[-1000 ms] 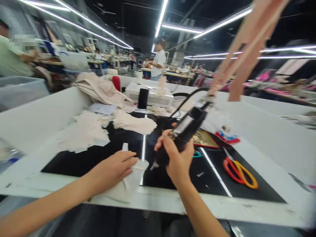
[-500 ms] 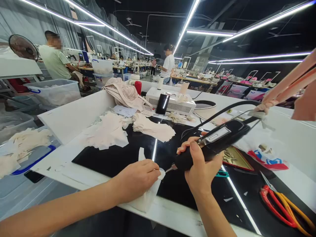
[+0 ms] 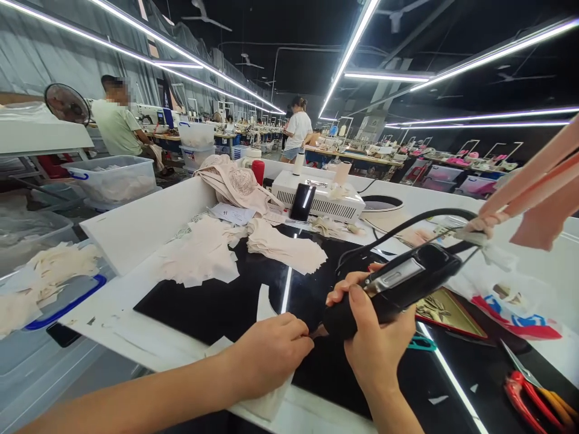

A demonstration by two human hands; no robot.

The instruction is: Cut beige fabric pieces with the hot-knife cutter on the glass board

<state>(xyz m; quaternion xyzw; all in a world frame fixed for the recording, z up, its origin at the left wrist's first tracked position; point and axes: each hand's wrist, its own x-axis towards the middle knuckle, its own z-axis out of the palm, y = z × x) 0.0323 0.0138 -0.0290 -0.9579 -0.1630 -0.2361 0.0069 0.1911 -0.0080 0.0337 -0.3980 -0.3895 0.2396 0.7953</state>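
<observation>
My left hand [image 3: 274, 355] is closed, fingertips pinched together on a pale fabric piece [image 3: 264, 303]. One curved end of that piece shows above the hand, and more pale cloth hangs below over the table's front edge. My right hand [image 3: 375, 337] grips a black corded handheld tool [image 3: 398, 283] with a silver switch plate. Its thin tip points left and meets the fingertips of my left hand, so the exact contact is hidden. A pink fabric strip [image 3: 511, 211] is tied at the tool's cord end. Beyond lies a stack of beige fabric pieces [image 3: 287, 247].
A loose pile of pale cutouts [image 3: 203, 250] lies left. Behind are a phone [image 3: 301, 202] and a white vented box [image 3: 337, 204]. At right are scissors [image 3: 529, 386], a shallow tray [image 3: 452, 313] and a plastic bag [image 3: 520, 313]. Co-workers are farther back.
My left hand has moved slightly right with the fabric, and its fingers now meet the tool's tip. The whole view has shifted down a little. The right hand keeps its hold.
</observation>
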